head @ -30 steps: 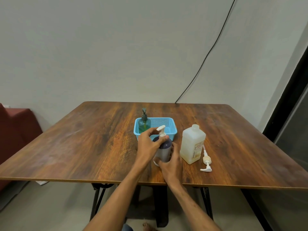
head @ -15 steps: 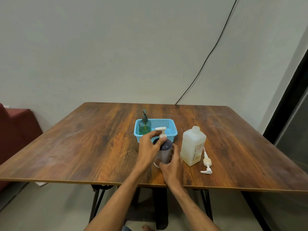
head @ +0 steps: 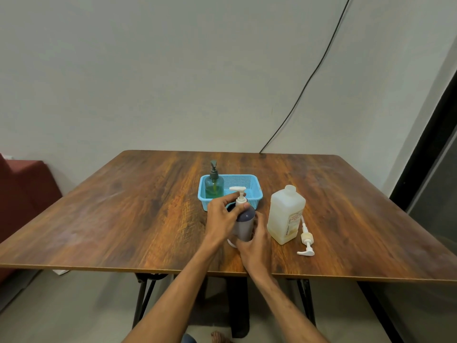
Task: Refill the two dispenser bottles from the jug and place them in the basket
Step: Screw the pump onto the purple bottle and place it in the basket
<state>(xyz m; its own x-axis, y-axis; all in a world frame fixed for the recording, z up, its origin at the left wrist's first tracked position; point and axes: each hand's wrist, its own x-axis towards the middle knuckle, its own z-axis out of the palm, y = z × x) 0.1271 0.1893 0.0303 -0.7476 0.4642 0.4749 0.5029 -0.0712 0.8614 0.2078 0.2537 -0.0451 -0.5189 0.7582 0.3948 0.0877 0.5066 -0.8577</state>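
A dark purple dispenser bottle [head: 245,222] with a white pump head [head: 239,194] stands on the wooden table [head: 138,219] in front of the blue basket [head: 249,186]. My left hand [head: 222,216] grips the pump's collar at the bottle's neck. My right hand [head: 254,246] wraps around the bottle's lower body from the near side. A green dispenser bottle [head: 214,185] with a dark pump stands in the basket's left end. The translucent white jug [head: 285,214], uncapped, stands to the right of the purple bottle.
A loose white pump [head: 306,240] with its tube lies on the table right of the jug. A black cable [head: 309,80] runs down the wall behind. A red seat [head: 22,194] sits at the left; a dark door frame [head: 430,144] at the right.
The white pump head has turned under my left hand, its spout now pointing left. Both hands stay on the purple bottle, which has not shifted on the table.
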